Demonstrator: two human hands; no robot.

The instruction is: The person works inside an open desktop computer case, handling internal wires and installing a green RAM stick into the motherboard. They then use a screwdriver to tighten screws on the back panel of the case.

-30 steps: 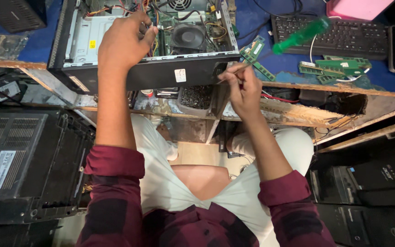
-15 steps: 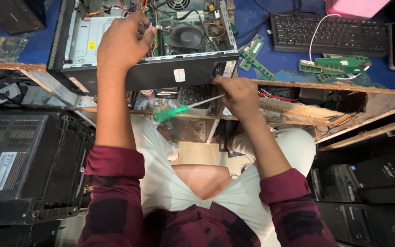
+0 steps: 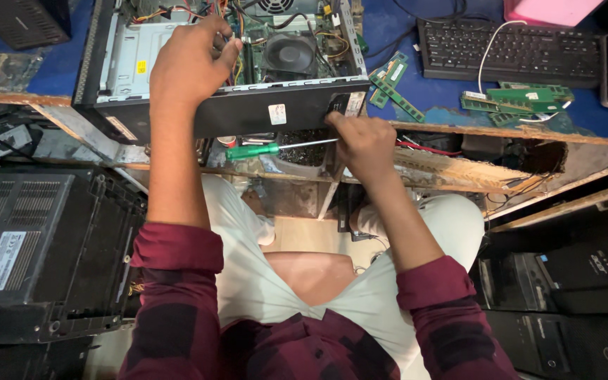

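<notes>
Open PC case (image 3: 198,119) on blue bench; screwdriver (image 3: 276,148) held below its front edge.

Screwdriver: long axis approx. level, green handle pointing left, shaft gripped in closed right hand (image 3: 364,141). Left hand (image 3: 188,63) curled over case rim. RAM sticks (image 3: 392,84), keyboard (image 3: 511,49) right of case.

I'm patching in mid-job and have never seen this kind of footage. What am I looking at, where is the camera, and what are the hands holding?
There is no machine: a person works with bare hands, filmed by one camera on their head, looking down. The left hand reaches into an open computer case lying on a blue-topped bench. The right hand holds a screwdriver with a green handle at the case's near edge. Green memory sticks and a black keyboard lie to the right. More black computer cases stand beside the person's knees.
</notes>
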